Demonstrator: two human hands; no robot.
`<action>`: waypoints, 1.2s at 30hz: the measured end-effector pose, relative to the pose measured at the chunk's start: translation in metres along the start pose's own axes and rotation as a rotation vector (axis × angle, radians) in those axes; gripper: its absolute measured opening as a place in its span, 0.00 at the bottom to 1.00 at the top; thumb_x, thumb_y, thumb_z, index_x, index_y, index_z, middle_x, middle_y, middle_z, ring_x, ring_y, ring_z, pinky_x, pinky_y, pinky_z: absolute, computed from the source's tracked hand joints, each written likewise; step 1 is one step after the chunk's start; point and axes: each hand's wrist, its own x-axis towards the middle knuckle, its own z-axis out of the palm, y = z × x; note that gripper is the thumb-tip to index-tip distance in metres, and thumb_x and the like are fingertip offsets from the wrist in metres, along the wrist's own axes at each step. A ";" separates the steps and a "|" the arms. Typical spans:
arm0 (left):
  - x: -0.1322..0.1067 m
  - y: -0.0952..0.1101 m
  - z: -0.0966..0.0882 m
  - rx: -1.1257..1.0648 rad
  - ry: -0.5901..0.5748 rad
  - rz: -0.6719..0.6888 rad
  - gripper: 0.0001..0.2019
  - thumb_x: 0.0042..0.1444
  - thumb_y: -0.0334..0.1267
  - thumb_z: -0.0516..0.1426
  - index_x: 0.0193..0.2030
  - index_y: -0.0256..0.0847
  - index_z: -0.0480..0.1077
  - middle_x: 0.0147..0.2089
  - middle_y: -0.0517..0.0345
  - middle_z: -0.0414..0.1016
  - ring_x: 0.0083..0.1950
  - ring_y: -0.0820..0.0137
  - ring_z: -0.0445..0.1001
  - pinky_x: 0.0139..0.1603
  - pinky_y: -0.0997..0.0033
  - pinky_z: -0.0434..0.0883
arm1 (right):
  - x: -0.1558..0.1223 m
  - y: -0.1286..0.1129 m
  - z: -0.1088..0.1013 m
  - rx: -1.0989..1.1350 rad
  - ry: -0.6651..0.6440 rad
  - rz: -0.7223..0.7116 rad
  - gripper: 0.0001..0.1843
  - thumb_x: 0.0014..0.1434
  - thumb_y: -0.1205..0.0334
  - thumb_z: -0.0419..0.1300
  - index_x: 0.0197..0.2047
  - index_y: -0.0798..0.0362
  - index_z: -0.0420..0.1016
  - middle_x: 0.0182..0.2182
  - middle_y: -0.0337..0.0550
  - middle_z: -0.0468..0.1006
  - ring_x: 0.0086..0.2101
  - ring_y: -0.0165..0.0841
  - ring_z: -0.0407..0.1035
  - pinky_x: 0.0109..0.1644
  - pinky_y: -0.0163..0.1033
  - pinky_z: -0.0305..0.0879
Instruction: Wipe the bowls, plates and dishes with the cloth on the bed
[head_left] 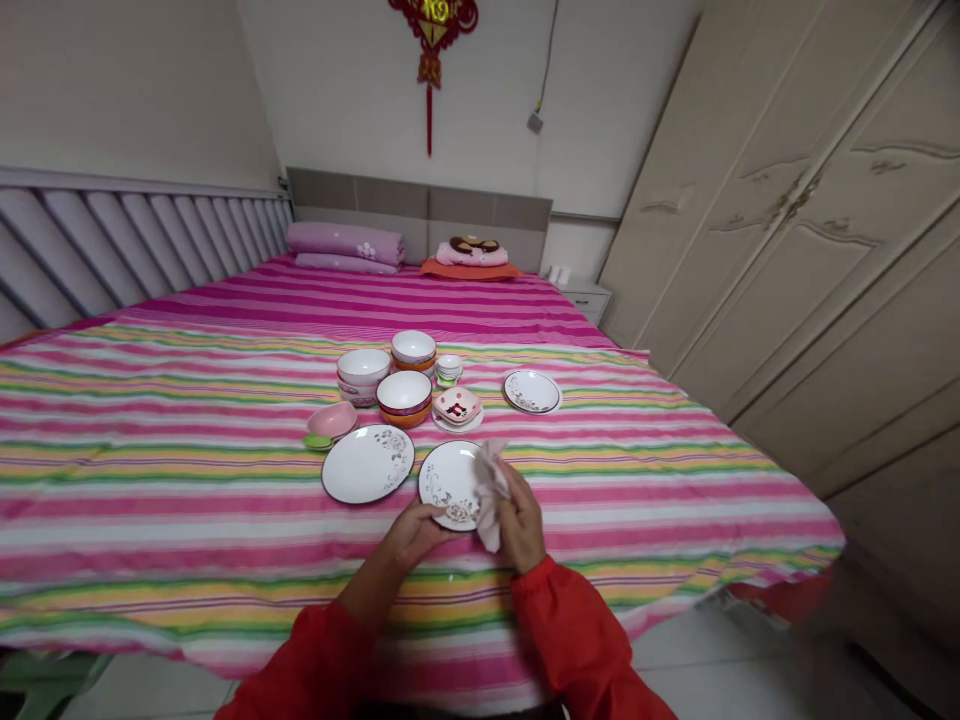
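My left hand [418, 532] grips the lower left rim of a white plate [448, 478] that has a dark edge and a grey flower print. In my right hand [522, 518] is a bunched pale pink cloth [490, 492], pressed against the plate's right side and covering part of it. Just left of this plate lies a larger oval plate [364, 465] with similar flowers. Behind it stands a white bowl stacked in an orange one [404, 397], and a square patterned dish [457, 404] rests beside them.
More stacked bowls [363, 368] and small cups [448, 368] stand farther back. A pink dish [331, 421] is at the left, and a flowered plate [532, 391] lies to the right. Everything sits on a striped sheet [187, 480] over a bed, with wardrobe doors [787, 230] alongside.
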 end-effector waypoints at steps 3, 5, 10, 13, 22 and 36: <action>0.011 0.002 0.002 0.017 0.023 -0.059 0.17 0.59 0.40 0.53 0.52 0.35 0.67 0.46 0.45 0.78 0.52 0.58 0.74 0.53 0.52 0.70 | -0.012 -0.003 0.019 -0.299 -0.278 -0.217 0.30 0.54 0.70 0.49 0.61 0.47 0.66 0.62 0.42 0.63 0.61 0.38 0.57 0.63 0.47 0.56; 0.014 0.002 0.004 0.025 0.044 -0.034 0.22 0.59 0.50 0.51 0.53 0.35 0.68 0.47 0.44 0.78 0.52 0.60 0.74 0.54 0.56 0.70 | -0.018 -0.002 0.036 -0.430 -0.384 -0.242 0.30 0.56 0.67 0.51 0.63 0.49 0.63 0.63 0.45 0.60 0.62 0.40 0.54 0.63 0.49 0.55; 0.018 -0.006 0.007 -0.012 0.072 0.116 0.26 0.61 0.54 0.47 0.59 0.41 0.64 0.53 0.47 0.75 0.55 0.65 0.72 0.57 0.65 0.68 | -0.002 0.000 0.063 -0.584 -0.475 -0.179 0.27 0.63 0.58 0.51 0.64 0.51 0.60 0.64 0.46 0.58 0.63 0.45 0.51 0.63 0.56 0.51; 0.021 -0.009 0.006 -0.006 0.072 0.112 0.26 0.61 0.54 0.46 0.61 0.42 0.62 0.53 0.47 0.75 0.56 0.64 0.72 0.57 0.62 0.68 | 0.022 0.005 0.064 -0.631 -0.482 -0.150 0.24 0.64 0.61 0.47 0.63 0.49 0.62 0.64 0.44 0.59 0.63 0.43 0.51 0.63 0.56 0.49; 0.010 -0.004 0.016 0.013 0.078 0.031 0.27 0.61 0.55 0.45 0.57 0.38 0.66 0.53 0.43 0.76 0.55 0.59 0.72 0.53 0.56 0.70 | 0.020 0.030 0.022 -0.707 -0.329 -0.079 0.23 0.58 0.68 0.51 0.57 0.53 0.70 0.60 0.48 0.66 0.60 0.48 0.56 0.61 0.57 0.54; 0.014 -0.007 0.013 -0.077 0.136 0.136 0.27 0.63 0.51 0.44 0.62 0.34 0.61 0.54 0.41 0.74 0.57 0.63 0.72 0.61 0.63 0.64 | -0.007 -0.019 0.050 -0.428 -0.625 -0.075 0.35 0.52 0.75 0.49 0.65 0.56 0.60 0.63 0.47 0.60 0.63 0.40 0.51 0.66 0.51 0.49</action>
